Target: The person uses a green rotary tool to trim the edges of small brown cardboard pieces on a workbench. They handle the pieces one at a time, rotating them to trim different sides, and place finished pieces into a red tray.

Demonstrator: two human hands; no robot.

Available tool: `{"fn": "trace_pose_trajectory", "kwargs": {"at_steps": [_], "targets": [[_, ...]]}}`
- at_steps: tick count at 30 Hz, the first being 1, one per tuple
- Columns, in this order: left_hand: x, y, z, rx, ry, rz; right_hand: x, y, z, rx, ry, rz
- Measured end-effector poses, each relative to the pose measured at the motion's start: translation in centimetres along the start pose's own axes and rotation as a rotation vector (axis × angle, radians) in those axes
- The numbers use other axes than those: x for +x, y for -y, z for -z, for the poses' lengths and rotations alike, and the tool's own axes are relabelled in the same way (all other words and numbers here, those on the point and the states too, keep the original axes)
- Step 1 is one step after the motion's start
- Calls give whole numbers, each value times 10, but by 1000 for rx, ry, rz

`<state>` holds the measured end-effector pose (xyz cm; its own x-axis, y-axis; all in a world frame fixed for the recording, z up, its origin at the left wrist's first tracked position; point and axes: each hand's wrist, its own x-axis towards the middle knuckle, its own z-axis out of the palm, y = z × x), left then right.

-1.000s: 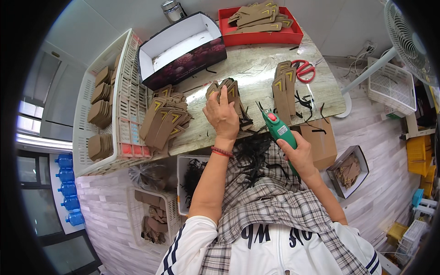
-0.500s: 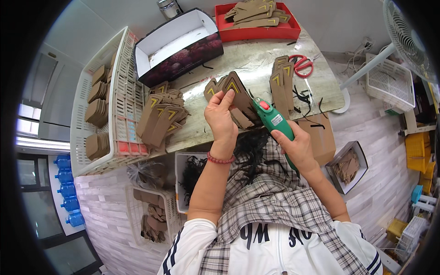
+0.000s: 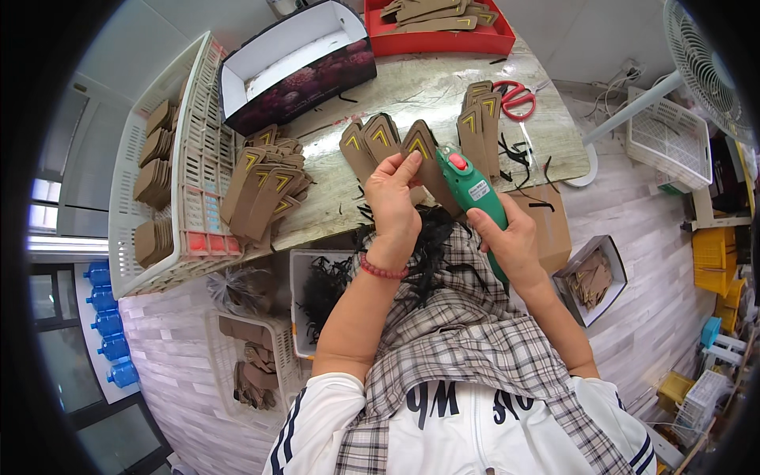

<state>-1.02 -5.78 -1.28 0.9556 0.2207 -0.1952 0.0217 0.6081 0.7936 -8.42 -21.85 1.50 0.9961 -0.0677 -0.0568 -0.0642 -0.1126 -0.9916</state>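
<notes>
My left hand (image 3: 393,194) pinches a flat brown piece (image 3: 427,162) with a rounded top and a yellow chevron, thumb and fingertips on its left edge. In my right hand (image 3: 513,237) is a green handheld electric cutter (image 3: 473,188) with a red button. Its head meets or nearly meets the brown piece's right edge; I cannot tell whether it touches. Just left of the held piece lies a fanned group of similar brown pieces (image 3: 366,142), and another stack (image 3: 479,131) lies to the right. Black scraps (image 3: 431,245) cover my checked apron.
A heap of brown pieces (image 3: 261,194) lies beside the white plastic crate (image 3: 202,166) at left. At the back stand an open dark box (image 3: 305,95) and a red tray (image 3: 443,41). Red-handled scissors (image 3: 516,101) lie at right. A white bin (image 3: 304,348) holds black scraps below the table.
The held brown piece has moved right, apart from the fanned pieces beside it. The cutter stays at its right edge. The whole view has shifted slightly.
</notes>
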Motion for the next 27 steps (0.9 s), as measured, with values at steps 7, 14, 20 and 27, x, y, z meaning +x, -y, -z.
{"fn": "trace_pose_trajectory", "kwargs": {"at_steps": [7, 14, 20, 27], "targets": [[-8, 6, 5, 105, 41, 3, 5, 1, 5, -51, -10, 29], [5, -30, 16, 426, 181, -22, 6, 3, 16, -98, 20, 32], [8, -72, 27, 856, 416, 111, 6, -4, 12, -112, 22, 42], [65, -183, 133, 878, -137, -425, -4, -17, 20, -45, -12, -33]]}}
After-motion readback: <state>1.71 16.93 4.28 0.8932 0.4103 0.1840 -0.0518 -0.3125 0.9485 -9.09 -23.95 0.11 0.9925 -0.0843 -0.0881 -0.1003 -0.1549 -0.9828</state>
